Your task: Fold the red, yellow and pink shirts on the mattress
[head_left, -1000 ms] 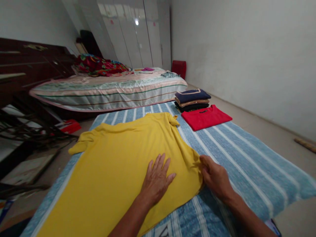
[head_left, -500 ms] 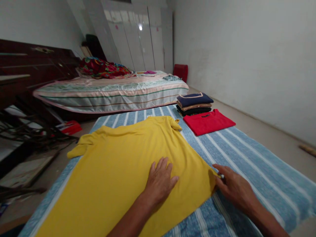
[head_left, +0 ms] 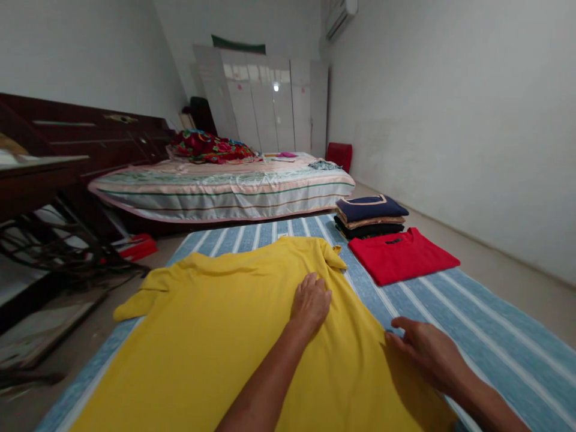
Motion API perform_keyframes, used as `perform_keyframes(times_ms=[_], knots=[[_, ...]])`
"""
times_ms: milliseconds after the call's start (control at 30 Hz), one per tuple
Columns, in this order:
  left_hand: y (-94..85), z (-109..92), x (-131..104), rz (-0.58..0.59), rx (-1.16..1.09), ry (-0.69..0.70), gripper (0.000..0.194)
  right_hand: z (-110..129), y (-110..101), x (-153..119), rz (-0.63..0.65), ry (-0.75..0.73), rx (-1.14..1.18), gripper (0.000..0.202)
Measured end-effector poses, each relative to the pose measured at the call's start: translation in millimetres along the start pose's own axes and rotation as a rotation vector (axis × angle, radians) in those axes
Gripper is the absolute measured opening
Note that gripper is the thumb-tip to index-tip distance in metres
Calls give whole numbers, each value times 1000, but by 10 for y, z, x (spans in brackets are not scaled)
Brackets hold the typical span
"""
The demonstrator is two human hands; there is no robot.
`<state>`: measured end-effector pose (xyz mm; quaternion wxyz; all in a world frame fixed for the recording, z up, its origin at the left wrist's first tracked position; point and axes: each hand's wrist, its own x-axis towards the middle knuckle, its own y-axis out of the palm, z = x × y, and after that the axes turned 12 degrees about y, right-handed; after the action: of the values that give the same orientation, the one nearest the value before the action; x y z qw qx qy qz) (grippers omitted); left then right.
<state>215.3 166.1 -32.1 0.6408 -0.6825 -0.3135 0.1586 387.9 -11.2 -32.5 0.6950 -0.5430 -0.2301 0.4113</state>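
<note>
L hand (head_left: 312, 302) palm-down w/ fingers curled, R hand (head_left: 429, 351) lower & further R, thumb & index apart

room above yellow shirt (head_left: 216, 324); red shirt (head_left: 407, 258) blocks beyond

I see the left hand (head_left: 311, 302) resting, fingers bent, on a yellow shirt (head_left: 216, 318) spread over a blue striped sheet (head_left: 490, 324), the right hand (head_left: 425, 351) at its side edge, thumb and forefinger apart. Beyond, a folded red shirt (head_left: 402, 257) lies before a clothes pile (head_left: 371, 211).
</note>
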Motion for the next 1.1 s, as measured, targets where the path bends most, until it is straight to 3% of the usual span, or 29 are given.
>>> perform_keyframes(times_ms=[133, 267, 367, 467, 633, 800, 900, 1100], knots=[[125, 155, 194, -91, 10, -64, 34, 457, -123, 647, -34, -54, -37, 37], [263, 208, 218, -114, 34, -117, 40, 949, -207, 1415, -65, 31, -74, 35], [321, 202, 186, -89, 25, -115, 45, 1204, -177, 1883, -62, 84, -79, 39], [326, 198, 170, -63, 4, -110, 46, 1352, -84, 2175, -10, 116, -68, 37], [325, 211, 171, -84, -5, -104, 45, 1464, -66, 2354, 8, 114, -29, 17], [322, 208, 180, -103, -9, -111, 48, 1358, -378, 2370, -222, 189, 2, 31], [305, 204, 184, -119, -1, -121, 48, 1223, -518, 2378, -294, 240, 3, 37], [298, 204, 176, -12, -3, -101, 57, 984, -415, 2344, -193, 218, -113, 29]])
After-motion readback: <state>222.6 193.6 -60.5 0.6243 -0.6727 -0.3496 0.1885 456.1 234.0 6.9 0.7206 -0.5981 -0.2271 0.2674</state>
